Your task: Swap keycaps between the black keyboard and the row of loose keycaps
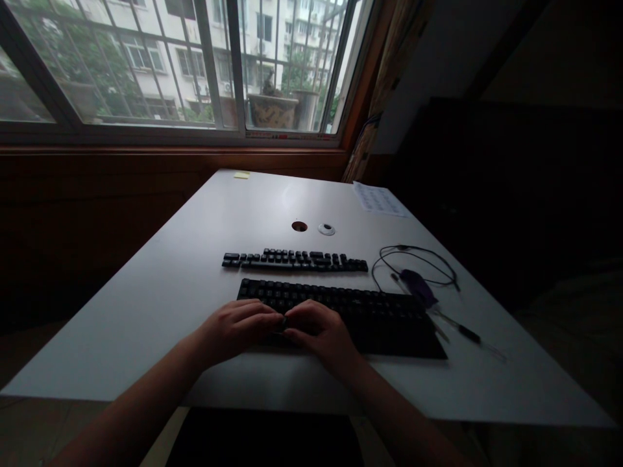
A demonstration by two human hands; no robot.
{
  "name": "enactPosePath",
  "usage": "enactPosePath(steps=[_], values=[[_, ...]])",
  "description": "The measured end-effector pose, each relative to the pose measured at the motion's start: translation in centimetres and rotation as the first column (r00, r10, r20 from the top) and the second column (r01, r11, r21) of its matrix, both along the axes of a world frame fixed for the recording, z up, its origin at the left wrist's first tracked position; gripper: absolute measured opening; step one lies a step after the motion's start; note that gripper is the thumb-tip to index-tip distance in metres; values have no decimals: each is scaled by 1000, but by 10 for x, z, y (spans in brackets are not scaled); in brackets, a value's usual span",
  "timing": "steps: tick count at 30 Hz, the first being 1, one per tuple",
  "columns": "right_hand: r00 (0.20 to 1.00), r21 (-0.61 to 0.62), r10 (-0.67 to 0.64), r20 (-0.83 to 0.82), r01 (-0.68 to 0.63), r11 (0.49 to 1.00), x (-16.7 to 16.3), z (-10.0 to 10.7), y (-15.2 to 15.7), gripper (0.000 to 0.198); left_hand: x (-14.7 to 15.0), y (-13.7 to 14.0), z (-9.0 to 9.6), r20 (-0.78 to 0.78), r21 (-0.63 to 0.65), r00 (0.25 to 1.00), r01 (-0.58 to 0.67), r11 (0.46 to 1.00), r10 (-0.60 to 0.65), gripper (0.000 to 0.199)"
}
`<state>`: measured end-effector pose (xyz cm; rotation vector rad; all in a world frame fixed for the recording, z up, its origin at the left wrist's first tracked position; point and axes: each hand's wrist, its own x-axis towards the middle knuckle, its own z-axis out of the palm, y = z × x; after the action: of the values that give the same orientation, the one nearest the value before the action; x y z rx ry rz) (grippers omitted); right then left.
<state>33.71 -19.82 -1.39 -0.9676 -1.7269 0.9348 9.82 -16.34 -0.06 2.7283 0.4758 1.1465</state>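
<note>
A black keyboard (389,324) lies near the front of the white table, its left part under my hands. My left hand (243,324) and my right hand (321,331) meet there, fingertips almost touching. Pinched between both sets of fingers is a small dark keycap (285,322), mostly hidden. Both hands are closed, with the palms low over the keyboard's front edge. Behind the keyboard, loose black keycaps (316,261) stand in rows, parallel to it.
To the right lie a coiled black cable (428,248), a dark purple object (418,288) and a thin tool with a black handle (464,332). Farther back are a round hole (299,226), a white disc (326,229), printed paper (379,199) and a yellow note (242,175).
</note>
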Motion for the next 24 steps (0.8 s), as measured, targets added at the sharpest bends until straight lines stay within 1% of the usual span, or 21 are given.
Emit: enactPosePath(steps=[4,6,8,10,13,17,20,24], values=[[997,-84,18,-77,-24,996,0,-1,-2,20,1,1,2,37,-13,999,0,1000,1,22],[995,-97,10,-96,-19,995,-1,0,-3,21,1,1,3,62,-21,998,-9,1000,10,20],[997,-54,-5,-73,1,999,-1,2,-4,21,0,1,3,84,-27,996,-27,999,29,18],[1000,42,-20,-13,20,999,-1,3,-4,23,-1,2,2,100,-35,994,-50,998,54,15],[995,174,-46,84,30,984,-1,3,-4,27,-2,3,0,132,-40,987,-89,995,94,12],[978,286,-78,193,20,958,-2,-2,-6,32,-2,2,-1,151,-53,981,-115,992,122,10],[968,332,-92,232,10,943,-2,-5,-7,35,-2,2,0,152,-66,981,-115,991,124,11],[964,341,-85,253,-7,940,-2,-5,-8,35,-2,3,-2,147,-41,981,-123,992,127,11]])
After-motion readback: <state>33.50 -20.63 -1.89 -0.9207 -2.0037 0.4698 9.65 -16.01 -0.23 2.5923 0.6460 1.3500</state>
